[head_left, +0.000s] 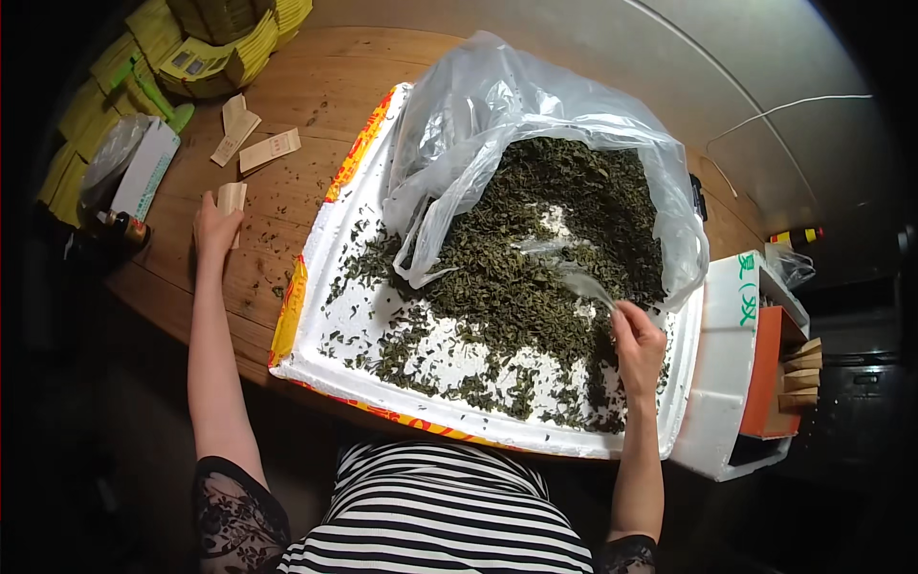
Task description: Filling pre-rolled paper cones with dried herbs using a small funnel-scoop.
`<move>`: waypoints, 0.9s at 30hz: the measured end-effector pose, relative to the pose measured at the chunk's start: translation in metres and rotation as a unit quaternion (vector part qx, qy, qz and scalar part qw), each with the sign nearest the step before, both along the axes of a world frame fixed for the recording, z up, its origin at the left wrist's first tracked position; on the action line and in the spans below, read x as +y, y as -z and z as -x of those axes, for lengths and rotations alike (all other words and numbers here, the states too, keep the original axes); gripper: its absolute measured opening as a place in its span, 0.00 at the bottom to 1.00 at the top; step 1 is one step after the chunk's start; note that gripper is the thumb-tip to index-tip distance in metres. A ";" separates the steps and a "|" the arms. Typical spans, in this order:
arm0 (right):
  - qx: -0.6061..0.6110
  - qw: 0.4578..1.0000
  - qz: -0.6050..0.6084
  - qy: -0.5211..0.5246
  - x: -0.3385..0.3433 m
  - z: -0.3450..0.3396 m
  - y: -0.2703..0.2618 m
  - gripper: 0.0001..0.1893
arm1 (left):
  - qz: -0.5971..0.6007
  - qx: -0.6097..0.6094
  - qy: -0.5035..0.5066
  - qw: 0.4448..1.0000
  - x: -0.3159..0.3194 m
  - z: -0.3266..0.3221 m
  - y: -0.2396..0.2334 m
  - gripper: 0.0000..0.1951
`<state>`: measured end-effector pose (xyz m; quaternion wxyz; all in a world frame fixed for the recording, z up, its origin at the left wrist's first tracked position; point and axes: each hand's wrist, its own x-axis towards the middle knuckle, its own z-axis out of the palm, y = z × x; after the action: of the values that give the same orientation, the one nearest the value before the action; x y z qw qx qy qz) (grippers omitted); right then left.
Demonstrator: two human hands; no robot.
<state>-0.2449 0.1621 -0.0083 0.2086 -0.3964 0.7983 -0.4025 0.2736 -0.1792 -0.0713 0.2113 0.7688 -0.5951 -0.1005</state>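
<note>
My right hand (637, 344) grips the handle of a clear plastic spoon (584, 283), whose bowl end lies among dark, dried, leafy bits, probably tea leaves (495, 287). The leaves spill from a large clear plastic bag (516, 93) lying open on a white foam tray (315, 316) with printed yellow and red tape on its rim. Over on the left, my left hand (217, 228) has its fingers around a small paper packet (232, 201) on the wooden table. Beyond that hand lie a few more paper packets (270, 149), bearing small print.
Stacked yellow packages (208, 64) and a white box (145, 168) stand at the far left, near a small dark bottle (129, 228). On the right, a white foam box (717, 373) holds an orange box (771, 373) with brown paper packets (800, 377). A white cable (774, 111) hangs behind.
</note>
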 end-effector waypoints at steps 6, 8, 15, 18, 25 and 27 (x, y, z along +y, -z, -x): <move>0.141 0.986 0.068 -0.056 -0.067 -0.006 -0.008 0.09 | 0.056 0.227 0.124 0.964 0.043 0.018 -0.032 0.36; 0.200 0.975 0.069 -0.069 -0.088 -0.007 -0.005 0.07 | 0.120 0.333 0.217 0.909 0.077 0.059 -0.059 0.37; -0.093 0.988 0.035 -0.119 -0.153 -0.057 0.009 0.07 | -0.034 0.581 0.391 0.713 0.168 0.159 -0.083 0.50; -0.281 0.955 0.035 -0.085 -0.153 -0.052 0.013 0.06 | -0.083 0.541 0.454 0.703 0.187 0.184 -0.082 0.41; -0.315 0.945 0.073 -0.055 -0.099 -0.017 -0.031 0.06 | -0.062 0.436 0.534 0.722 0.195 0.215 -0.078 0.38; -0.290 0.953 0.073 -0.055 -0.078 -0.017 -0.059 0.06 | -0.050 0.416 0.541 0.729 0.197 0.222 -0.077 0.38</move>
<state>-0.2281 0.0839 0.0509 0.4235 -0.3196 0.6488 -0.5455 0.0514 0.0180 0.0062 0.3087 0.2069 -0.7568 -0.5377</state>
